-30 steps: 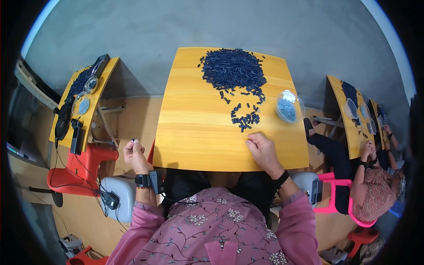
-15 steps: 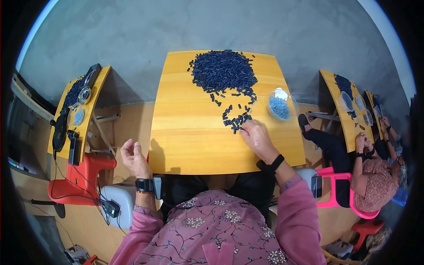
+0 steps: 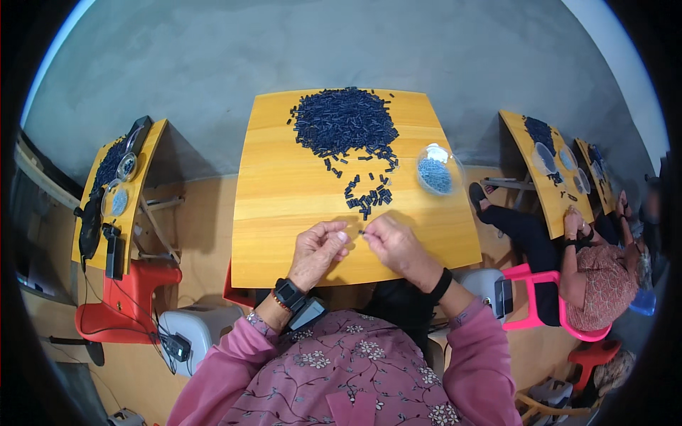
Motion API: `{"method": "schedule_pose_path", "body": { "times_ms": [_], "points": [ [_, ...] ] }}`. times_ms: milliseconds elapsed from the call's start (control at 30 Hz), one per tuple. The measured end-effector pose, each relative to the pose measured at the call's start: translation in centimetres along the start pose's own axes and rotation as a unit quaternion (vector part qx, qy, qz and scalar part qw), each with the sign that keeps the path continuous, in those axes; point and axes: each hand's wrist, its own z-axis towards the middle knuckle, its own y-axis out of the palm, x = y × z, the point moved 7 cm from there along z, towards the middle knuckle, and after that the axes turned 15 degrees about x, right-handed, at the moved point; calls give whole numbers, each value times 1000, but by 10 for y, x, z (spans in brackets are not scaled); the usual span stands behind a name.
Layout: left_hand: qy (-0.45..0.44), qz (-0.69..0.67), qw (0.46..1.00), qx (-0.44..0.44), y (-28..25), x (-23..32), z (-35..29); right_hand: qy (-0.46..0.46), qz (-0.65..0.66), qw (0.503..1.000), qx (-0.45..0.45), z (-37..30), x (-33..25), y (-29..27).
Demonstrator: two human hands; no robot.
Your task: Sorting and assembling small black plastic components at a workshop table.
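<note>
Above the near part of the yellow wooden table [image 3: 284, 206], my two hands are close together but apart. My right hand [image 3: 399, 248] pinches a small dark tube-like piece [image 3: 362, 232] between thumb and fingers, its end poking out toward the left. My left hand [image 3: 319, 250] has its thumb pressed to its curled fingers; whether anything is in them I cannot make out. Just beyond the hands lies a small cluster of dark blue-black pieces [image 3: 369, 199]. Farther back sits a large heap [image 3: 344, 122] of the same pieces.
Right of the heap stands a round clear tub [image 3: 435, 175] with light blue bits. A side table [image 3: 145, 174] at left carries more pieces and tubs, beside a red chair [image 3: 128, 298]. At right, another person [image 3: 600, 280] sits on a pink chair [image 3: 529, 298] by a table.
My right hand has drawn back from the small cluster with a piece in its pinch. My left hand has come from beyond the table's left edge over the tabletop, beside the right.
</note>
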Motion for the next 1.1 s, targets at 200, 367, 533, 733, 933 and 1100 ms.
{"method": "schedule_pose_path", "body": {
  "times_ms": [200,367,533,733,933,1100],
  "points": [
    [-66,-46,992,-102,21,-32,9,-50,-38,996,-64,-6,-16,2],
    [-70,-80,994,-37,17,-36,19,21,62,998,-3,17,28,-4],
    [-78,-96,992,-16,18,-37,20,-12,-97,988,116,50,81,-17],
    [-76,-114,991,-14,13,-40,21,-16,-172,982,70,66,94,-2],
    [-71,-131,988,-33,14,-40,22,-30,-176,982,59,68,108,4],
    [-72,-131,988,-39,14,-39,25,-42,-200,978,39,70,106,6]
  ]
}}
